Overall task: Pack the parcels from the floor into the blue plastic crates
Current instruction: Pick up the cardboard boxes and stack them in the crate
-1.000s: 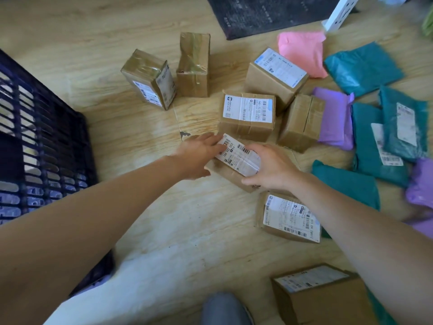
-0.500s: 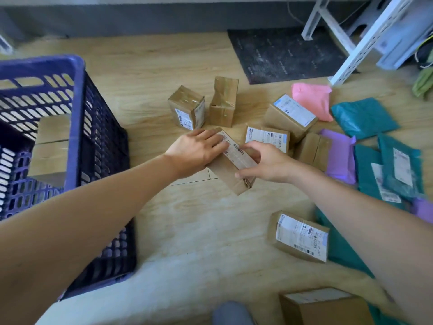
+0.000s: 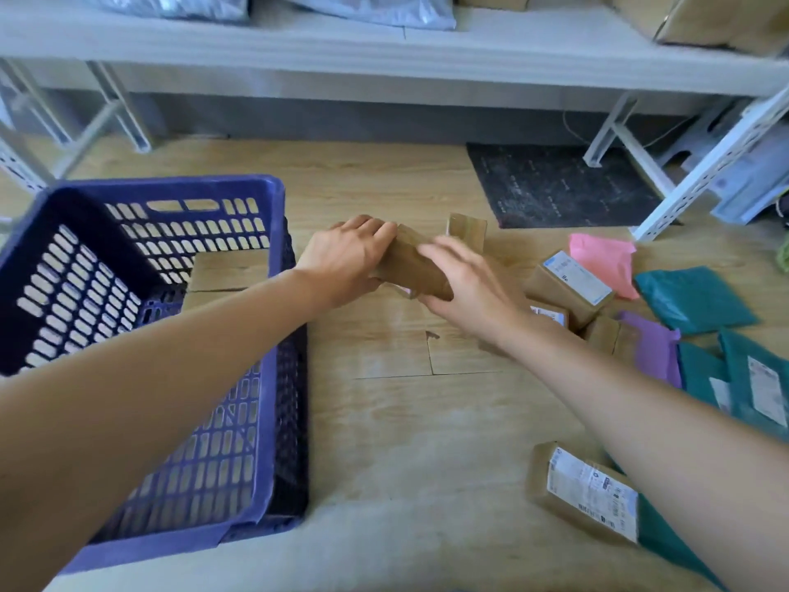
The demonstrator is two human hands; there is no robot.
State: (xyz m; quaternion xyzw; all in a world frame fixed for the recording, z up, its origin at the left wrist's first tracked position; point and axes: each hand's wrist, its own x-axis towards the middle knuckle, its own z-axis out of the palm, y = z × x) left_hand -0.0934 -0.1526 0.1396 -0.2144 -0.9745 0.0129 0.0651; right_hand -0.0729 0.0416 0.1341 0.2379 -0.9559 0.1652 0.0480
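Observation:
I hold a small brown cardboard parcel (image 3: 416,267) in the air above the wooden floor, just right of the blue plastic crate (image 3: 273,378). My left hand (image 3: 346,260) grips its left end and my right hand (image 3: 465,284) grips its right end. Inside the crate lies a brown box (image 3: 226,273). More cardboard parcels sit on the floor to the right: one upright (image 3: 466,230), one with a white label (image 3: 570,284), and one near my right forearm (image 3: 585,493). Pink (image 3: 602,260), teal (image 3: 694,299) and purple (image 3: 653,346) mailer bags lie at the far right.
A white metal shelf (image 3: 384,57) with bags and boxes on it runs across the back. Its slotted leg (image 3: 704,173) stands at the right beside a dark mat (image 3: 563,185). Bare wooden floor (image 3: 405,420) lies between the crate and the parcels.
Both hands lifted the parcel off the floor and carried it left toward the crate. The camera tilted up, bringing the shelf and the whole crate into view.

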